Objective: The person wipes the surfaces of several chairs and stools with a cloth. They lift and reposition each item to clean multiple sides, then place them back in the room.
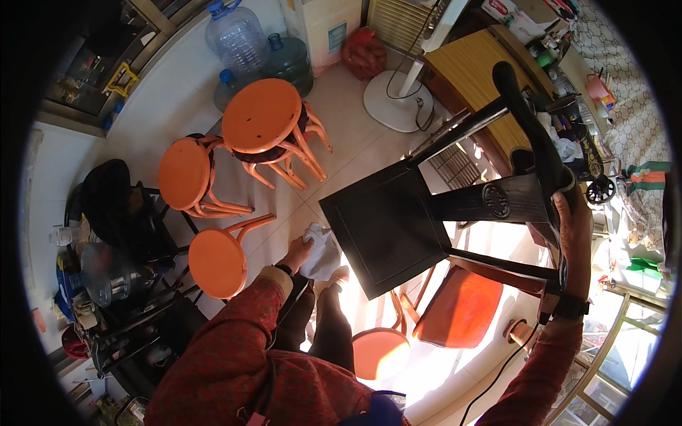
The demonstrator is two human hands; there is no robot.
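Note:
A dark wooden chair (pixel 386 229) with a carved round medallion on its back slat stands before me, its seat towards the middle of the view. My right hand (pixel 573 229) grips the top rail of its backrest, the thumb on the near face. In my left hand (pixel 298 253), left of the seat, is a bunched white cloth (pixel 321 250). The cloth hangs close to the seat's left edge, above my legs; whether they touch I cannot tell.
Orange round stools (pixel 261 114) stand on the left, with large water bottles (pixel 234 37) behind. A white round stand base (pixel 397 101) is beyond the chair, beside a wooden cabinet (pixel 474 69). A red-seated chair (pixel 461 309) and another stool (pixel 381 354) are close on the right. Black chairs (pixel 125 213) line the left.

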